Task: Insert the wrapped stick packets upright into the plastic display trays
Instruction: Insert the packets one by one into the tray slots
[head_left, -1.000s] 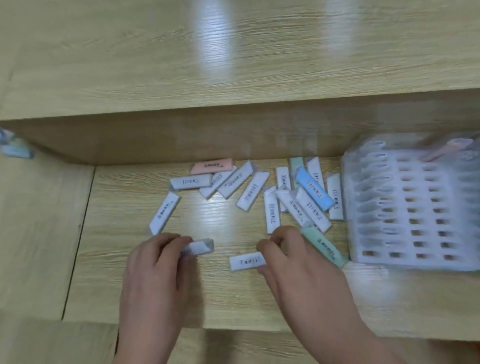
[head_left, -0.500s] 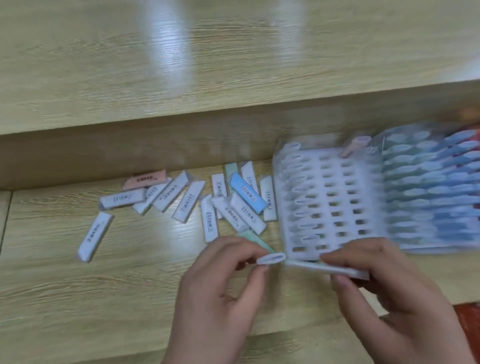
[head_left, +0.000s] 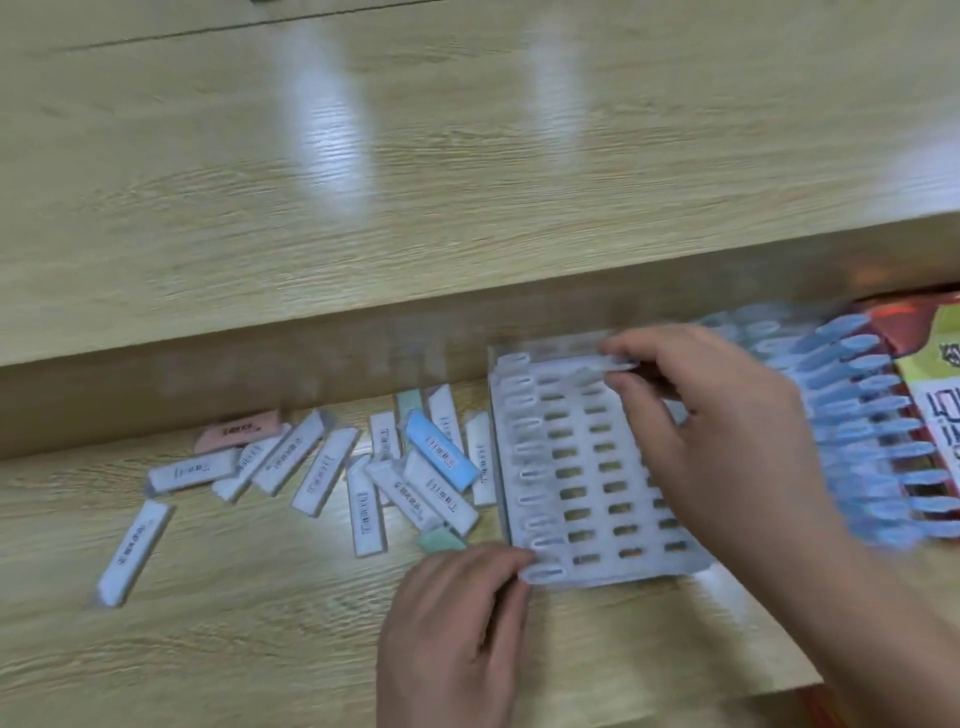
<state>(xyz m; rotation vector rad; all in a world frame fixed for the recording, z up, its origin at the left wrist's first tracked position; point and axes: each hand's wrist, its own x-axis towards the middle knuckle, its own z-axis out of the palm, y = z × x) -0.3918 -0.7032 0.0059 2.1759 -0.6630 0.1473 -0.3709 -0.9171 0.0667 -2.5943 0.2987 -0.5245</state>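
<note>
Littering pale wood desk (head_left: 260, 649), loose packets (head_left: 332, 470) at tray's (head_left: 582, 499) 9 o'clock; R hand (head_left: 727, 441) pinches packet (head_left: 621, 362) at 12 (was 6), L hand (head_left: 457, 634) grip unclear.

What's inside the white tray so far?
In the white tray, upright packets fill the left column; the slots beside them look empty. The right hand covers its right part, so those slots cannot be seen.

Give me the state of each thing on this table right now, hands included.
Near tray: left column filled, other slots mostly empty.
Far tray: packed with upright blue packets.
Loose packets: lying flat on the table.
Right hand: grips white packet over near tray's far row.
Left hand: pinches corner packet at near-left slot.
</note>
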